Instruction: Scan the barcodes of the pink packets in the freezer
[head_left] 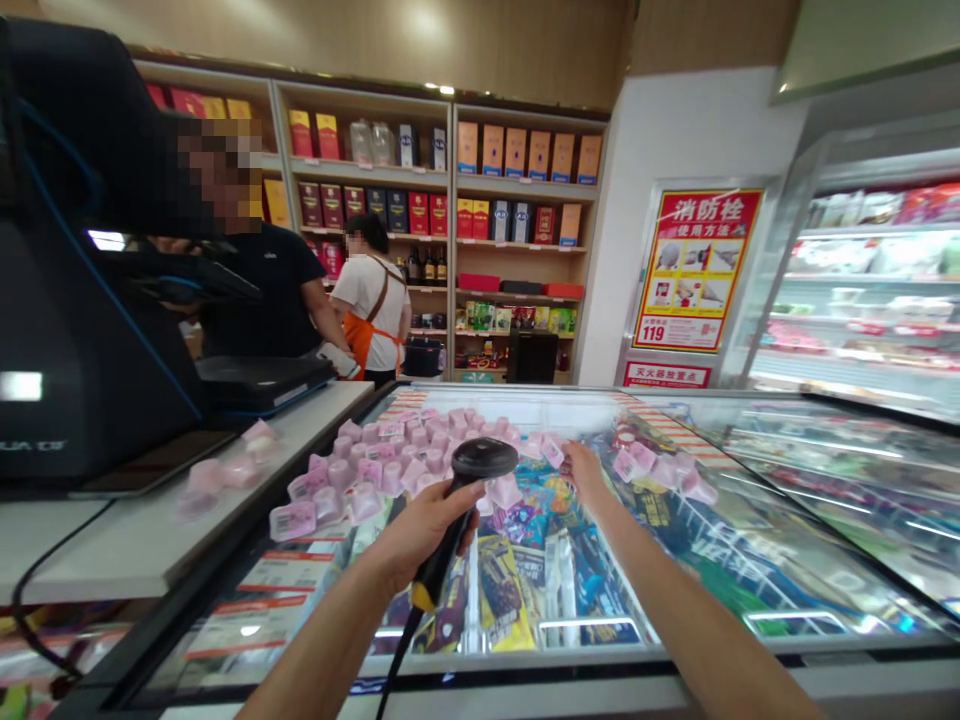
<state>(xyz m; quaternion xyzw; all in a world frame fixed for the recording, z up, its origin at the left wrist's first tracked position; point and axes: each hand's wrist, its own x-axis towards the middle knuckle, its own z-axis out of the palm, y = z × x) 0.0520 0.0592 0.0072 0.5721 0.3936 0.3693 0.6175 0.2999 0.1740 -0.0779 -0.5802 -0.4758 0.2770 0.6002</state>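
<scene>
My left hand (429,530) is wrapped round the handle of a black barcode scanner (484,458). The scanner's head points away from me, and its cable drops toward the lower edge. Farther forward, the fingers of my right hand (581,468) close on a small pink cup with a white label (553,452). Many more pink cups (390,465) lie in a loose heap to the left on the glass lid of a chest freezer (592,655). A smaller group of pink cups (664,468) is right of my right hand. Packaged frozen goods (502,590) show through the glass.
At left, a checkout machine (82,300) stands on a white counter (120,545) with several pink cups (225,470). Beyond are a person in a dark shirt (262,280) and one with an orange apron (375,300), before shelves of boxes (517,185). A lit refrigerator (870,290) is at right.
</scene>
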